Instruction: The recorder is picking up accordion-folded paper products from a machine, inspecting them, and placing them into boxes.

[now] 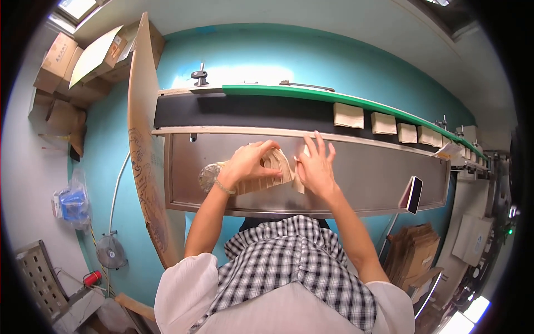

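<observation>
My left hand curls over a row of beige folded paper packets, thumb on the near side and fingers on the far side. The row lies on the steel work surface. At its left end is a round, crinkled, shiny bundle, partly covered by my wrist. My right hand is at the row's right end, its thumb and forefinger on a single beige paper packet tilted away from the others. The other fingers of that hand stretch upward. My palm hides part of that packet.
Beyond the steel tray runs a black conveyor belt with a green guide rail. Several beige packets stand spaced along its right part. A phone leans at the tray's near right edge. A tall cardboard panel borders the left.
</observation>
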`<control>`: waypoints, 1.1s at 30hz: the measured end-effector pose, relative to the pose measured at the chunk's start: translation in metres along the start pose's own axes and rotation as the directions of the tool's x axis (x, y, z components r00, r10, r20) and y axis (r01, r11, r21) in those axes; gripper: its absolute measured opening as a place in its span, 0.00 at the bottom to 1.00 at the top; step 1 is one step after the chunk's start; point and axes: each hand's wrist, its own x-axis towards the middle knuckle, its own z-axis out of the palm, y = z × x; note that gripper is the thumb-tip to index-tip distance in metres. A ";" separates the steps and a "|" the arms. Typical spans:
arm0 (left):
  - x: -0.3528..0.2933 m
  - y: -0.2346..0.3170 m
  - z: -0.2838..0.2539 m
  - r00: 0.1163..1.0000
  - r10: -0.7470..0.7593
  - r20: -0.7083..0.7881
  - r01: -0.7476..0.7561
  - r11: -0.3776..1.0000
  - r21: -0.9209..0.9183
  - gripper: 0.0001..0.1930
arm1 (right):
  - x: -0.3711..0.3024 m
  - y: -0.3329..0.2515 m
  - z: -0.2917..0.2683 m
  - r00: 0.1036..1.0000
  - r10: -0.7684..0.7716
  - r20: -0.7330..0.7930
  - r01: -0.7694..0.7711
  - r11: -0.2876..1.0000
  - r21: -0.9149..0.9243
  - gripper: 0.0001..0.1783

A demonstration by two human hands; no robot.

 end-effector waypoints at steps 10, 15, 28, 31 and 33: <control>0.002 -0.003 0.000 0.999 0.006 0.031 -0.007 0.999 0.037 0.38 | 0.038 -0.017 -0.003 0.986 0.166 -0.017 -0.165 0.985 0.041 0.09; -0.003 -0.007 0.007 0.999 -0.010 -0.042 0.013 0.996 0.087 0.43 | 0.038 -0.022 -0.002 0.918 0.205 0.340 -0.362 0.784 0.505 0.17; -0.003 -0.009 -0.001 1.000 0.024 0.010 -0.024 0.999 0.043 0.43 | 0.007 -0.030 0.028 0.937 0.289 0.198 -0.349 0.720 0.600 0.27; -0.001 -0.007 -0.004 1.000 0.026 0.014 -0.026 0.999 0.039 0.40 | 0.003 -0.006 0.053 0.835 0.306 0.457 -0.525 0.195 0.828 0.24; -0.004 -0.011 -0.005 1.000 0.011 0.022 -0.012 1.000 0.028 0.39 | 0.002 -0.005 0.049 0.840 0.292 0.457 -0.525 0.229 0.819 0.22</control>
